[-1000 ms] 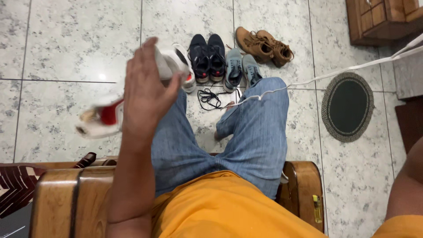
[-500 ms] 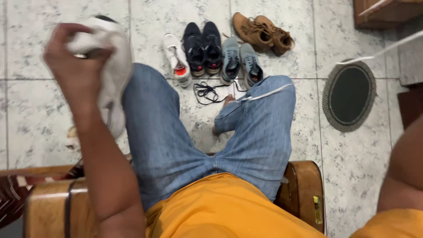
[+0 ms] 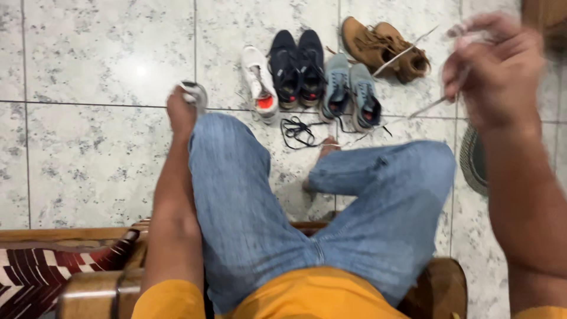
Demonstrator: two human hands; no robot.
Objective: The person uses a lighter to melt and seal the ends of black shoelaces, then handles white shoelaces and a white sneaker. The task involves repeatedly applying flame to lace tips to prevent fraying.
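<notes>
Seated person, two hands. Left hand point(image 3: 181, 112), at ten o'clock beside the left knee, fingers closed around a white shoe point(image 3: 194, 93), mostly hidden. Right hand point(image 3: 495, 71), at two o'clock, raised, fingers pinched on a white lace point(image 3: 407, 52). At twelve o'clock on the tiled floor point(image 3: 94, 147): white sneaker point(image 3: 258, 82), dark pair point(image 3: 298, 66), grey pair point(image 3: 351, 90), tan boots point(image 3: 381, 48); black lace point(image 3: 297, 130) before them.
</notes>
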